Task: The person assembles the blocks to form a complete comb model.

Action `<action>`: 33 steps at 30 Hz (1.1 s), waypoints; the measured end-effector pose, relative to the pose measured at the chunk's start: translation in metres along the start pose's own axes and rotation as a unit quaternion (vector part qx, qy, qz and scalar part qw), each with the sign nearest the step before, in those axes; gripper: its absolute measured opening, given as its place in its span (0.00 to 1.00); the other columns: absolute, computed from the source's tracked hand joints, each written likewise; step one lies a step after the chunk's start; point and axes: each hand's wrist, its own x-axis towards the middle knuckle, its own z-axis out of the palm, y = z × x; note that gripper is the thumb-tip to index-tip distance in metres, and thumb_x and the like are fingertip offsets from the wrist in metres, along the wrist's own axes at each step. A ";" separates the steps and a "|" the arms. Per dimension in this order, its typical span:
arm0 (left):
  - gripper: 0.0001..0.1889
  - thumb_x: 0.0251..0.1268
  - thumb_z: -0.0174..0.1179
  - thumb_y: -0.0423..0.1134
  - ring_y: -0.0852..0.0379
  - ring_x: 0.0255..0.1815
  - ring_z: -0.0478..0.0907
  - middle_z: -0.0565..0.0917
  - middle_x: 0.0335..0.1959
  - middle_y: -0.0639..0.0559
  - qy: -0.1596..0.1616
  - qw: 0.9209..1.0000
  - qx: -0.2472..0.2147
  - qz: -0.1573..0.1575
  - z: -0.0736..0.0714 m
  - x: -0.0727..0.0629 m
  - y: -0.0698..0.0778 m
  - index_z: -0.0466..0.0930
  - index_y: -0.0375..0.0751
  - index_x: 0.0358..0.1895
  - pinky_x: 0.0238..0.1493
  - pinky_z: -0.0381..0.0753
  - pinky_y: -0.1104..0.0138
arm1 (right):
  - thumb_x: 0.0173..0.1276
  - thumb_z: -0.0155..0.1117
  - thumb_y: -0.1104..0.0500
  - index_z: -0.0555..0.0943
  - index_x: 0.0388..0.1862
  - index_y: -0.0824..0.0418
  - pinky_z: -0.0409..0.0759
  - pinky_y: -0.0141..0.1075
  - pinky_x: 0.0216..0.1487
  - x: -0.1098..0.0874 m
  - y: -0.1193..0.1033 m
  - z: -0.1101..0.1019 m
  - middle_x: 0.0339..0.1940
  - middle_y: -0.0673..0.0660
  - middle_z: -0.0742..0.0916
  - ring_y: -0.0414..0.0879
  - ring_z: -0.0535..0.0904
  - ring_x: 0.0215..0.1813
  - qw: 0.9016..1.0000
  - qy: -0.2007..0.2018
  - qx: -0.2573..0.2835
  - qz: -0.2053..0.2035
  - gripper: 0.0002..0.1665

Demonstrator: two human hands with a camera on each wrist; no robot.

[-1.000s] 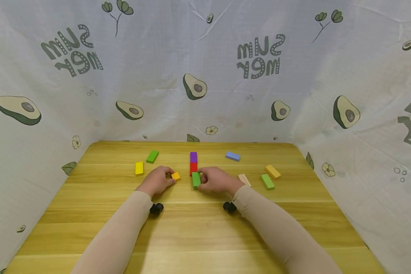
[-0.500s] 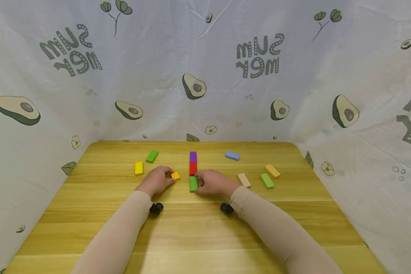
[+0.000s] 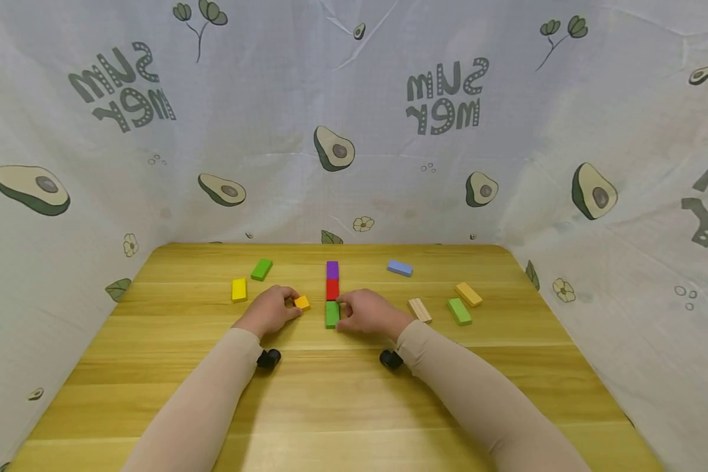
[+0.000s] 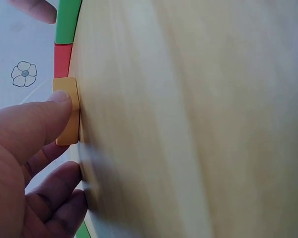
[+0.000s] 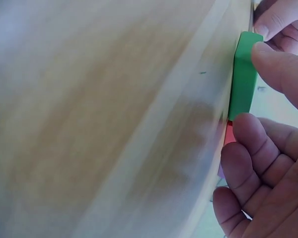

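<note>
Green block (image 3: 332, 314): smooth, plain green oblong with softened edges; lies lengthwise on the table (image 3: 330, 406), just beside the near end of the red block (image 3: 332, 289), a thin dark seam between.
Right hand (image 3: 368, 311): grasping the green one by its ends, thumb at the near end.
Orange block (image 3: 302, 303): smooth, warm orange, partly covered by fingers; left of the row.
Left hand (image 3: 268, 309): pinching the orange one, thumb over its side.
Row's far end: purple block (image 3: 332, 270) in line with red, short of the table's back edge.
Room to move: strip of wood between orange and row; broad stretch between the forearms.
Outer sides: yellow block (image 3: 239, 290) to the left, pale wooden block (image 3: 419, 311) to the right, near the sleeve.
Beyond the edges: patterned cloth (image 3: 389, 177).
</note>
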 end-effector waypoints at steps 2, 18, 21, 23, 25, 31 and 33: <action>0.19 0.75 0.67 0.44 0.47 0.56 0.78 0.83 0.61 0.42 -0.001 1.000 0.000 0.000 0.000 0.000 0.000 0.83 0.42 0.63 0.68 0.77 0.50 | 0.67 0.77 0.48 0.79 0.72 0.62 0.66 0.34 0.31 0.000 0.001 0.000 0.23 0.47 0.78 0.40 0.69 0.27 1.000 0.001 0.002 0.002 0.38; 0.19 0.75 0.66 0.45 0.46 0.57 0.78 0.82 0.62 0.42 -0.001 1.000 0.001 -0.002 -0.001 0.000 0.001 0.83 0.43 0.63 0.68 0.76 0.49 | 0.66 0.78 0.48 0.79 0.72 0.61 0.70 0.33 0.33 0.005 0.001 0.001 0.26 0.48 0.80 0.40 0.73 0.29 1.000 0.003 0.002 0.001 0.39; 0.19 0.75 0.66 0.44 0.46 0.57 0.78 0.82 0.62 0.42 0.000 1.000 0.002 0.001 -0.001 0.000 0.001 0.83 0.43 0.63 0.68 0.76 0.49 | 0.66 0.79 0.48 0.79 0.72 0.61 0.71 0.32 0.34 0.005 0.001 0.001 0.28 0.48 0.81 0.40 0.74 0.30 1.000 0.000 -0.001 0.002 0.39; 0.18 0.75 0.66 0.44 0.46 0.58 0.78 0.82 0.62 0.42 0.001 1.000 0.003 0.003 -0.001 0.000 0.001 0.83 0.43 0.62 0.69 0.76 0.49 | 0.67 0.78 0.48 0.79 0.73 0.61 0.71 0.32 0.34 0.006 0.000 0.000 0.28 0.48 0.82 0.40 0.74 0.31 1.000 0.000 -0.004 0.004 0.39; 0.18 0.75 0.67 0.44 0.46 0.58 0.78 0.82 0.62 0.41 0.003 1.000 0.006 0.004 -0.001 0.000 0.001 0.83 0.43 0.62 0.69 0.76 0.49 | 0.67 0.78 0.48 0.78 0.73 0.61 0.71 0.32 0.35 0.006 -0.001 0.001 0.28 0.48 0.82 0.40 0.74 0.31 1.000 0.000 -0.007 0.006 0.39; 0.18 0.75 0.67 0.44 0.45 0.59 0.78 0.82 0.62 0.41 0.002 1.000 0.005 0.003 0.000 0.001 0.000 0.83 0.43 0.62 0.69 0.76 0.49 | 0.67 0.78 0.47 0.78 0.73 0.61 0.71 0.32 0.36 0.008 -0.001 0.002 0.28 0.48 0.82 0.40 0.73 0.31 1.000 0.004 -0.022 0.009 0.39; 0.18 0.75 0.66 0.44 0.45 0.60 0.78 0.82 0.62 0.41 0.001 1.000 0.003 0.001 0.000 0.000 0.000 0.83 0.43 0.62 0.70 0.76 0.49 | 0.67 0.78 0.47 0.78 0.73 0.61 0.71 0.32 0.36 0.008 -0.002 0.002 0.28 0.48 0.82 0.40 0.73 0.31 1.000 0.006 -0.023 0.010 0.39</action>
